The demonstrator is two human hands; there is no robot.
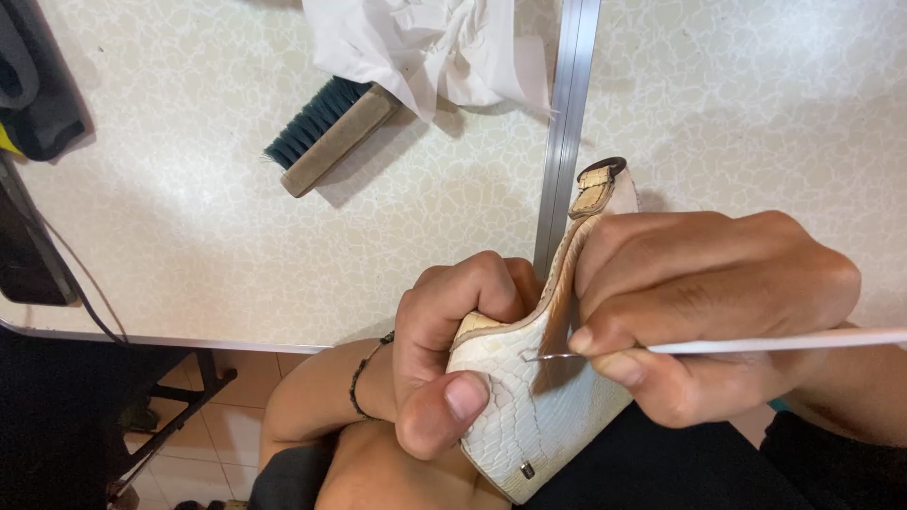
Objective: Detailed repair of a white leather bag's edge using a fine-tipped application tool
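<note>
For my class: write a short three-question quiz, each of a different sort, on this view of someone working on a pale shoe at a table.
1. True or false: the left hand grips the shoe.
2. What does the right hand hold against the shoe? A) a thin white-handled tool B) the brush C) the white cloth
3. Fill in: the brush lies on the ___, bristles pointing left.

Key: 1 true; 2 A; 3 table.
</note>
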